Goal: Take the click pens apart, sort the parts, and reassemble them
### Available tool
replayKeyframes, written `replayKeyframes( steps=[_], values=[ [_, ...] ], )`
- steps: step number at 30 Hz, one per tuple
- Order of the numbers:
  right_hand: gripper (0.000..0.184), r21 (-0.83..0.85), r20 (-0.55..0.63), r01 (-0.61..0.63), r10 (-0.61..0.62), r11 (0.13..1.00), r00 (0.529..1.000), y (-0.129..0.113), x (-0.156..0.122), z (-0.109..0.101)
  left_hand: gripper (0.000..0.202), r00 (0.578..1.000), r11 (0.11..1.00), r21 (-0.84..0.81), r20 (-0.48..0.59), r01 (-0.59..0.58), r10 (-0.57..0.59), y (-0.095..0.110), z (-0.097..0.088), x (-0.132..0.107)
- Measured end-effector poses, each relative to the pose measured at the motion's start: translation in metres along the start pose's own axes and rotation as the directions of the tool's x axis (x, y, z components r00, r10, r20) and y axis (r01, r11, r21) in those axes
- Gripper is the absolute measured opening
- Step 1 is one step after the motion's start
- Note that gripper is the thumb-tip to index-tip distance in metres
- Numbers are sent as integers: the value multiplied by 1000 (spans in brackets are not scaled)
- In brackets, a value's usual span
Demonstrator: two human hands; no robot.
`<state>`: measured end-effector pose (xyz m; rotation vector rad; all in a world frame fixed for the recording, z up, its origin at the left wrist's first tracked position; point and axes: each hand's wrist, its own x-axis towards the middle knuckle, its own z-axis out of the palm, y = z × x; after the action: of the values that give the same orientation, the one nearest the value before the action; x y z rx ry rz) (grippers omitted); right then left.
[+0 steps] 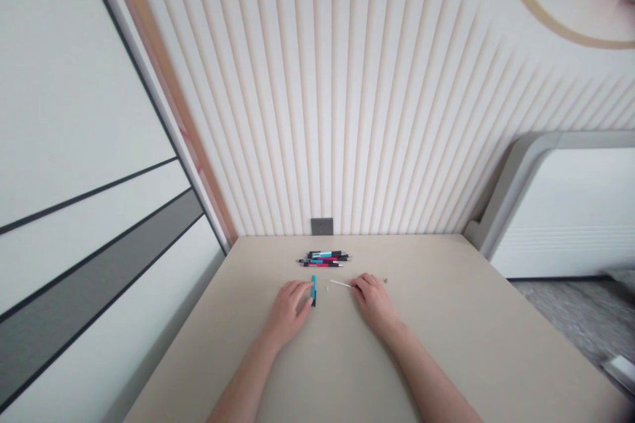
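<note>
While I am bending over the beige tabletop (446, 324), a ribbed cream wall panel (317, 99) is rising behind its far edge, with a small grey socket plate (322, 226) sitting low on it and a white cabinet (560, 211) standing off to the right. Near the far edge, a bundle of black, red and teal pens (322, 259) is lying side by side, all pointing the same way, probably so that they stay together and clear of my hands. Closer to me, my left hand (288, 312) is curling around a teal-and-black pen (313, 291), its fingers closed against the barrel to steady it, with its length running away from me. My right hand (372, 301) is closed too, pinching a thin white rod (340, 283), perhaps an ink refill, near one end, so that its free tip is pointing toward the pen. A tiny white fragment (327, 288) is lying between them.
</note>
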<state>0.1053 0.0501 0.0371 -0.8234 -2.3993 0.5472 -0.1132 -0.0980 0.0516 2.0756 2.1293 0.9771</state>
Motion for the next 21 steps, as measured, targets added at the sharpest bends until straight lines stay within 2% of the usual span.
replayKeyframes(
  steps=[5,11,15,21],
  values=[
    [23,27,44,164,-165,986,985,-9,1,-5,30,996,996,20,-2,-87,87,14,0,1],
    [23,33,54,230,-232,973,971,-20,-1,-6,28,982,981,73,72,-179,174,27,8,3],
    [22,-3,65,188,-188,982,980,-13,1,-4,29,985,982,80,23,-173,171,27,8,4],
    [25,-133,70,25,-16,991,997,12,1,0,24,986,978,131,-8,-165,167,26,6,4]
  ],
)
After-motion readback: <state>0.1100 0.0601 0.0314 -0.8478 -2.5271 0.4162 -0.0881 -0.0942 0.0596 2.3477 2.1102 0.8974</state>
